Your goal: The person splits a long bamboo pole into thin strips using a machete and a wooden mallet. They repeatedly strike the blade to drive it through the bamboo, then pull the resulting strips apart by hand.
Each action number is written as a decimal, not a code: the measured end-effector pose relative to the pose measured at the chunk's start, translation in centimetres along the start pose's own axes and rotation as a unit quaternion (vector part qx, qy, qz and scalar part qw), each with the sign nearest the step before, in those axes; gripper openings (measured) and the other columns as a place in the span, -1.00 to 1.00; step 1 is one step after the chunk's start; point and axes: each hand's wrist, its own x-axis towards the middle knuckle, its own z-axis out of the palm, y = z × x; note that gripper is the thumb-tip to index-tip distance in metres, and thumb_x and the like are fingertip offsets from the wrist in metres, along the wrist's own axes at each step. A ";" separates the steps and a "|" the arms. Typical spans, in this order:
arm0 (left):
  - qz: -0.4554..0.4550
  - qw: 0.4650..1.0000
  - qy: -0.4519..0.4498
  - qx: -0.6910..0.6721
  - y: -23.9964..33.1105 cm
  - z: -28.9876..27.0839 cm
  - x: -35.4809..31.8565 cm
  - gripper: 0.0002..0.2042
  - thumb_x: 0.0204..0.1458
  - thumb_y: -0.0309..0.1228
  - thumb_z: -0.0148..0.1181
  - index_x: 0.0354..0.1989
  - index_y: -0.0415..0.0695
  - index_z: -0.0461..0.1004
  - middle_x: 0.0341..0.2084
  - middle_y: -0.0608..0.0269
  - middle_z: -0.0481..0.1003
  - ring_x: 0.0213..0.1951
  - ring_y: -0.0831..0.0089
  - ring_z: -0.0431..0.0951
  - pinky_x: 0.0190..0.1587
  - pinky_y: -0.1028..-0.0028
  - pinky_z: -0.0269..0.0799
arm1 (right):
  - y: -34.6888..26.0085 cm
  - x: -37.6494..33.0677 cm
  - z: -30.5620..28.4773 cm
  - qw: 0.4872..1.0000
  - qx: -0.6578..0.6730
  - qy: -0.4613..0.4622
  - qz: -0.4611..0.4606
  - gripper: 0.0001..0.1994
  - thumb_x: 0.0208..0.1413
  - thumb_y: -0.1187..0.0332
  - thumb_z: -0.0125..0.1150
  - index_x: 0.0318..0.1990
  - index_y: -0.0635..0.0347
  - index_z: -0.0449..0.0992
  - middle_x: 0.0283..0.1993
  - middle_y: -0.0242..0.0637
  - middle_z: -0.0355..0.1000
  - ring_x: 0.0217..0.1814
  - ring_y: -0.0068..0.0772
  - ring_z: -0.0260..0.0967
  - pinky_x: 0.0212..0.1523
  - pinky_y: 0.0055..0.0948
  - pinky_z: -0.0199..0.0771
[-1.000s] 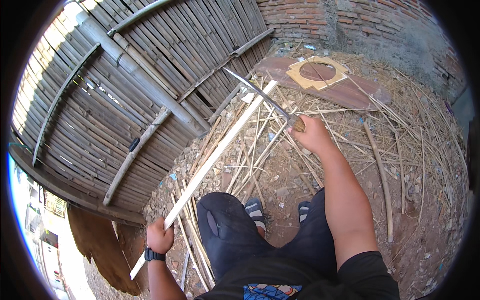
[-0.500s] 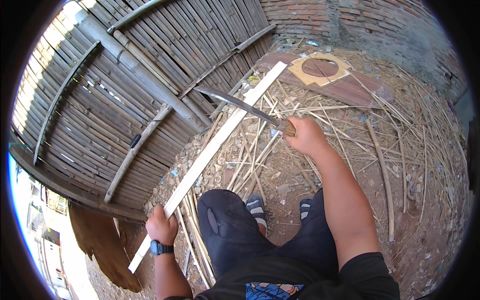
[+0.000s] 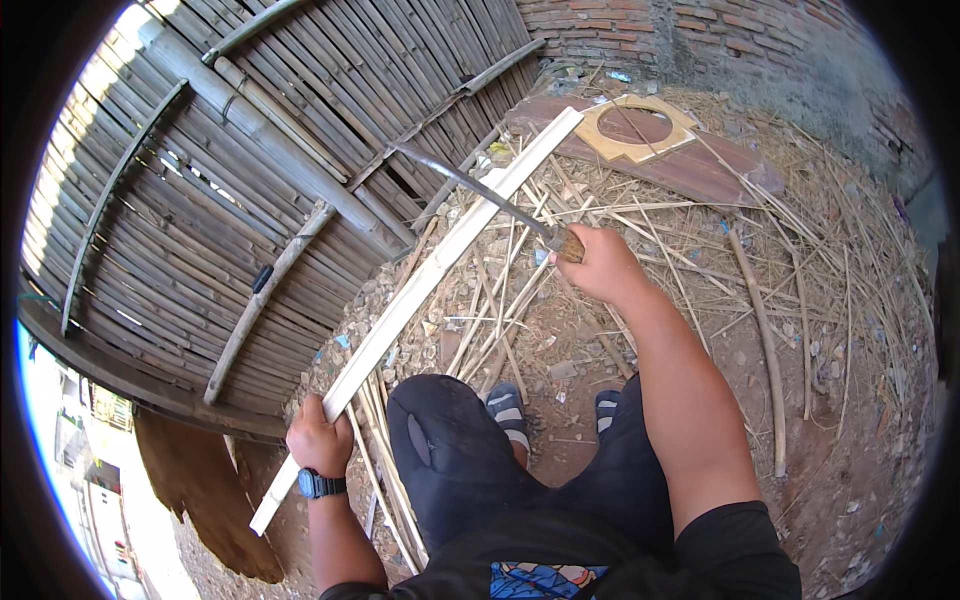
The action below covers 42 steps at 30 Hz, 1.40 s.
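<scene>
A long pale strip of split bamboo (image 3: 418, 290) runs slantwise from lower left to upper right in front of me. My left hand (image 3: 319, 437), with a watch on its wrist, is wrapped round it near its lower end. My right hand (image 3: 603, 262) grips the short wooden handle of a machete (image 3: 450, 174). Its long dark blade crosses the strip near the far end and points up and to the left. Whether the edge touches the strip or only passes over it, I cannot tell.
A bamboo-slat wall (image 3: 250, 160) stands at left, a brick wall (image 3: 740, 45) at the back. On the littered ground lie a reddish-brown board (image 3: 720, 185), a yellowish frame with a round hole (image 3: 608, 142), a stick (image 3: 760, 350) and scattered strips. A brown sheet (image 3: 200, 490) hangs lower left.
The strip has shifted slightly, its far end going up and to the right. My left hand has risen a little with it. The machete's tip has swung slightly upward, and my right hand has risen slightly.
</scene>
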 end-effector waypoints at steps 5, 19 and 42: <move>0.001 1.000 -0.016 -0.013 -0.1 0.1 -0.1 -0.90 -0.15 -0.45 0.15 -0.48 -0.14 0.36 -0.60 -0.06 0.47 -0.52 -0.12 0.50 -0.45 0.01 0.41 | -2.3 -0.9 1.6 0.997 -0.009 -0.038 -0.070 -0.76 -0.01 0.24 0.38 -0.27 0.17 0.54 -0.51 -0.09 0.50 -0.44 -0.01 0.51 -0.34 -0.16 0.46; 0.001 1.000 0.002 -0.021 -1.9 -0.5 -0.3 -0.89 -0.18 -0.46 0.12 -0.50 -0.15 0.31 -0.60 -0.08 0.44 -0.51 -0.13 0.48 -0.44 0.04 0.41 | -0.8 -0.6 -2.6 0.994 -0.079 0.075 0.004 -0.80 -0.07 0.29 0.36 -0.29 0.10 0.53 -0.44 -0.08 0.52 -0.35 0.06 0.51 -0.26 -0.07 0.50; 0.012 1.000 -0.013 -0.004 -1.7 0.1 0.1 -0.90 -0.16 -0.46 0.11 -0.50 -0.15 0.31 -0.61 -0.06 0.44 -0.51 -0.16 0.48 -0.44 0.00 0.41 | -5.5 -2.8 2.5 0.957 -0.109 -0.037 -0.266 -0.77 -0.22 0.34 0.35 -0.35 0.13 0.50 -0.50 -0.15 0.46 -0.37 0.05 0.49 -0.33 -0.08 0.46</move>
